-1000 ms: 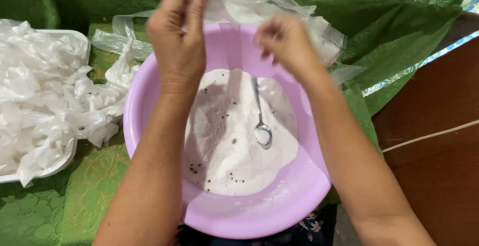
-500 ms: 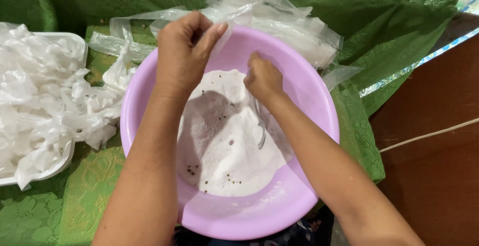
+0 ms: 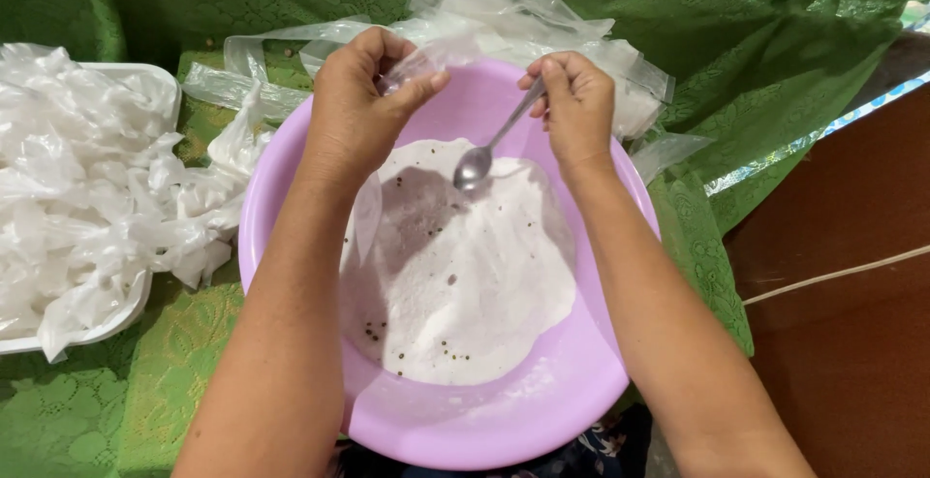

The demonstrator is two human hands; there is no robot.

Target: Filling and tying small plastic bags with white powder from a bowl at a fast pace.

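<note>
A lilac plastic basin (image 3: pixel 572 396) sits in front of me, holding white powder (image 3: pixel 465 275) dotted with small dark seeds. My left hand (image 3: pixel 358 110) is over the basin's far left rim, pinching a small clear plastic bag (image 3: pixel 431 57). My right hand (image 3: pixel 576 105) holds a metal spoon (image 3: pixel 480 158) by its handle. The spoon's bowl hangs just above the powder, tilted down to the left, near the bag.
A white tray (image 3: pixel 116 318) heaped with filled, knotted clear bags stands at the left. Flat empty plastic bags (image 3: pixel 542 23) lie behind the basin. Green lace cloth (image 3: pixel 116 391) covers the surface; brown floor (image 3: pixel 843 294) with a pale cord lies to the right.
My right hand went down into the basin, took up the spoon that lay in the powder, and lifted it toward the bag. My left hand stayed near the far rim.
</note>
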